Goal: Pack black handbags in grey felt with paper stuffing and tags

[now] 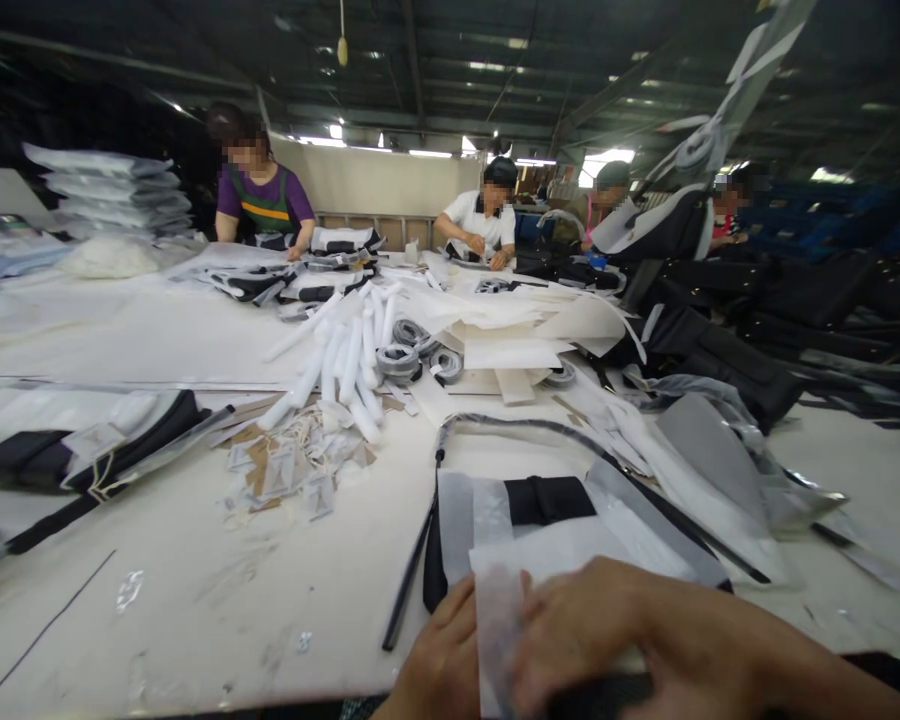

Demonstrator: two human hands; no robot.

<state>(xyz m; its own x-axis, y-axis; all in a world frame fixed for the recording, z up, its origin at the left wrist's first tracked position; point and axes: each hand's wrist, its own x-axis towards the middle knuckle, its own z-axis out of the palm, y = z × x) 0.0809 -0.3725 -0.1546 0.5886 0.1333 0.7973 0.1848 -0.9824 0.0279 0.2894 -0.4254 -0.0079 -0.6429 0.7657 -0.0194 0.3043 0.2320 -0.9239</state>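
Observation:
A black bag (433, 560) lies at the front edge of the table, partly covered in white wrapping sheets. Its long strap (525, 424), wrapped in clear film, arches behind it, and a black band (549, 499) crosses its top. My left hand (444, 650) grips the near left edge of a translucent white sheet (493, 610) over the bag. My right hand (592, 620) is curled onto the same sheet, its fingers partly blurred by motion. The near side of the bag is hidden behind my hands.
Left of the bag are small tagged packets (285, 470), white foam tubes (345, 360) and coiled straps (399, 362). Paper sheets (510, 345) lie behind. Another wrapped bag (22, 458) is at left, black bags (727, 360) at right. Several co-workers (266, 200) work across the table.

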